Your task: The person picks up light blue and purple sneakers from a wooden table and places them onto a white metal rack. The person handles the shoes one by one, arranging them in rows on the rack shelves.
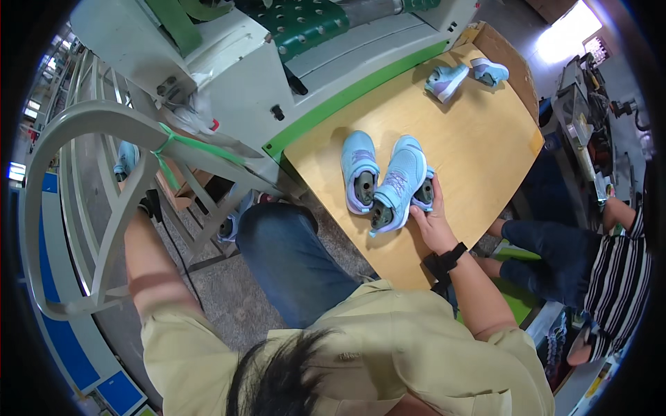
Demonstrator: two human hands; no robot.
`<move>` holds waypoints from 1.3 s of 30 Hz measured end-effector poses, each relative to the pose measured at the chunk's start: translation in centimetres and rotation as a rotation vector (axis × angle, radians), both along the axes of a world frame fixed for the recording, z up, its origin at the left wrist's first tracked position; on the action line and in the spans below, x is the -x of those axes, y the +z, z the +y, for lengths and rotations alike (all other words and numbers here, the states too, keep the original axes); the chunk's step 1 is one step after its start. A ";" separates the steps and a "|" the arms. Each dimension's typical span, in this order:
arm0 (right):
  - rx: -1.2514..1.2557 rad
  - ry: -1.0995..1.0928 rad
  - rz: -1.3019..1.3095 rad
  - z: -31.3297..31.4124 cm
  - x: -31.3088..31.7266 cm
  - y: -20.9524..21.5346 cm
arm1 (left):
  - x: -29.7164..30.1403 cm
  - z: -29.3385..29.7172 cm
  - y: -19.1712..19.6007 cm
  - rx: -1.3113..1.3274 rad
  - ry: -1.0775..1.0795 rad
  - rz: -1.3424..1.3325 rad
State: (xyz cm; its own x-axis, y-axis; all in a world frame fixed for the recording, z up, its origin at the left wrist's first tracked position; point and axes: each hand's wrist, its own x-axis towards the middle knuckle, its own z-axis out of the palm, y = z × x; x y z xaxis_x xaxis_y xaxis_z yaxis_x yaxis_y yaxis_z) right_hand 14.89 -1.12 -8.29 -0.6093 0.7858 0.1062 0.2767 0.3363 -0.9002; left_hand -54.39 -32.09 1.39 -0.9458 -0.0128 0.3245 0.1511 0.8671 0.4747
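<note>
My right hand (433, 223) is closed round the heel of a light blue sneaker (429, 175), mostly hidden under another light blue sneaker (401, 170). Left of these, a third light blue sneaker (359, 154) lies on the wooden board (479, 163). Dark grey shoe lasts fill their openings. My left arm reaches far out to the left, behind the bent grey tube of a metal rack (66, 152). There my left hand (123, 185) is right by a light blue sneaker (126, 159); the tube hides its fingers.
Two small blue sneakers (447, 82) lie at the board's far end, by a cardboard box (510, 52). A white-and-green machine (333, 76) with a perforated green belt borders the board. More sneakers (239, 215) sit low by my knee. A person in a striped top (621, 284) is at the right.
</note>
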 end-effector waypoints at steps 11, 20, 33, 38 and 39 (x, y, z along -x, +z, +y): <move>-0.199 -0.128 0.013 -1.5 1.4 4.2 | -26.1 -1.3 2.3 -0.879 -0.218 -0.385; -0.298 0.154 -0.022 -6.6 4.6 8.4 | -40.1 -2.9 7.4 -0.401 -0.714 -0.750; -0.252 0.336 0.129 -3.4 4.5 12.1 | -43.1 14.6 -0.5 -0.736 -0.649 -0.537; -0.211 0.084 0.108 1.8 -0.3 11.6 | -44.2 15.3 -3.5 -0.334 -0.891 -0.408; -0.241 0.003 0.083 3.2 -0.6 11.8 | -44.1 15.3 -3.6 -0.335 -0.907 -0.411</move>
